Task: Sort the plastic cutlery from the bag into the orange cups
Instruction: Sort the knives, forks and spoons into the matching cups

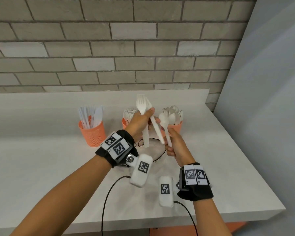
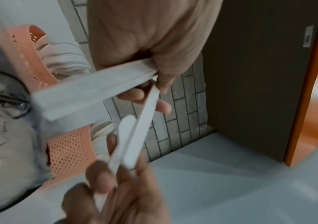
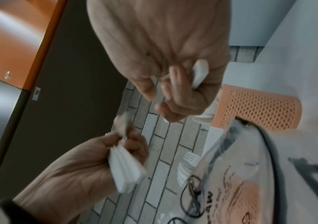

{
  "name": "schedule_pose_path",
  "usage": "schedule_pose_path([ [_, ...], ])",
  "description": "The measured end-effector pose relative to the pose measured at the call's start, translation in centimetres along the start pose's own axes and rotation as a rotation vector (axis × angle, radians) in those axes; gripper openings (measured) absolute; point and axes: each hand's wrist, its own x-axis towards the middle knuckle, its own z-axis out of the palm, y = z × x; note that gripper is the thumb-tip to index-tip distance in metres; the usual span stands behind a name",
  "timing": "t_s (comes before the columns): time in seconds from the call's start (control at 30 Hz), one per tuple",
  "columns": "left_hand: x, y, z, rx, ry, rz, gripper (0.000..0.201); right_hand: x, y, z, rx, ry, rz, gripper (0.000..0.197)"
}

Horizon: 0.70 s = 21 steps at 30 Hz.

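Above the counter, my left hand [image 1: 147, 114] grips a small bunch of white plastic forks [image 1: 143, 104] by their handles, tines up. Just to its right, my right hand [image 1: 170, 143] holds one white spoon [image 1: 163, 119] by its handle, bowl up. The left wrist view shows the fork handles [image 2: 96, 89] fanned in the left hand, the spoon handle [image 2: 123, 136] beside them. Three orange mesh cups stand behind: knives [image 1: 92, 132] at left, forks [image 1: 125, 121] in the middle, spoons [image 1: 176, 125] at right. The clear plastic bag [image 1: 153, 149] lies under my hands.
The white counter [image 1: 41, 159] runs to a brick wall behind and a pale panel on the right. Black cables [image 1: 107, 193] trail from the wrist cameras over the front edge. In the right wrist view the printed bag [image 3: 240, 166] lies near the spoon cup [image 3: 259, 109].
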Motion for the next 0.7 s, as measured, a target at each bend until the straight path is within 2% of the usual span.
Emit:
schedule_pose_path([
  [0.07,0.8,0.7,-1.3,-0.068,0.05,-0.03,0.014,0.5,0.1,-0.8,-0.034,0.049,-0.026,0.02],
  [0.13,1.6,1.2,-2.7,-0.14,0.067,-0.104,0.014,1.0,-0.1,-1.6,-0.046,0.091,-0.072,0.019],
  [0.2,2.5,1.6,-4.2,-0.141,0.112,-0.187,0.02,1.5,-0.8,-2.4,-0.053,0.13,-0.14,0.016],
  [0.27,3.4,1.8,-5.7,-0.126,0.181,-0.201,0.023,2.1,-1.9,-3.5,-0.047,0.179,-0.207,0.014],
  [0.37,5.2,2.0,-7.8,-0.15,0.307,-0.115,0.022,3.4,-3.8,-4.9,-0.033,0.289,-0.328,0.012],
  [0.47,6.8,2.2,-9.2,-0.162,0.431,-0.035,0.024,5.1,-5.6,-5.7,-0.013,0.366,-0.44,0.02],
  [0.57,8.1,2.8,-9.7,-0.174,0.499,0.007,0.026,6.9,-7.2,-5.8,-0.046,0.368,-0.504,0.023],
  [0.7,10.0,3.4,-9.6,-0.223,0.527,0.064,0.027,8.9,-8.4,-5.6,-0.179,0.325,-0.516,0.026],
])
